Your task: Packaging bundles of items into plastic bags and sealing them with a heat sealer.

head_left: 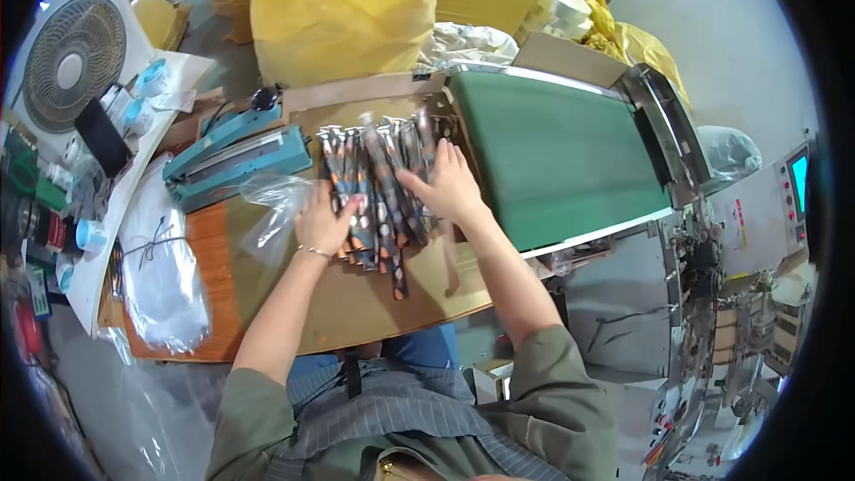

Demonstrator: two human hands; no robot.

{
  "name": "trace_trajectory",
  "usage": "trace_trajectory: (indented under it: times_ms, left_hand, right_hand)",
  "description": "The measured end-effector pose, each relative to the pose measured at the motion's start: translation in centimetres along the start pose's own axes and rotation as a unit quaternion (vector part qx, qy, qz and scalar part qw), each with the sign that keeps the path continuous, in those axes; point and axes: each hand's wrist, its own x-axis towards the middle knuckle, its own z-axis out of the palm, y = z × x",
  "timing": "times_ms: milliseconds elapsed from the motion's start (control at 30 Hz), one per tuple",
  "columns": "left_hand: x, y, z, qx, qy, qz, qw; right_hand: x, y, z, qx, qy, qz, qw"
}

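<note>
Head view: both hands rest on one spread of long narrow sachets (378, 191), too overlapped to count, lying on the table (356, 303) beside one green conveyor belt (552, 160). Left hand (325, 224) fingers curl onto the pile's near edge; right hand (448, 185) fingers lie spread flat. One blue heat sealer (236, 156), one clear bag (272, 209), two yellow sacks (329, 22)

Long, narrow dark sachets (378, 187) lie fanned side by side on the brown board, apparently overlapping.
</note>
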Motion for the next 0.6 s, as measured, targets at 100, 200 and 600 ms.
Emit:
trace_trajectory:
  times_ms: [100,200,600]
  left_hand:
    - [1.3,2.4,-1.0,-0.189,-0.087,-0.096,0.973]
    - [3.8,2.4,-0.8,-0.475,-0.149,-0.163,0.852]
    - [-1.7,1.3,-9.0,-0.647,-0.072,0.014,0.759]
  right_hand:
    - [3.9,2.2,2.9,0.113,0.028,0.226,0.967]
    - [4.7,0.3,5.7,0.23,-0.004,0.167,0.959]
    - [-3.1,-11.2,3.7,0.74,-0.077,0.034,0.667]
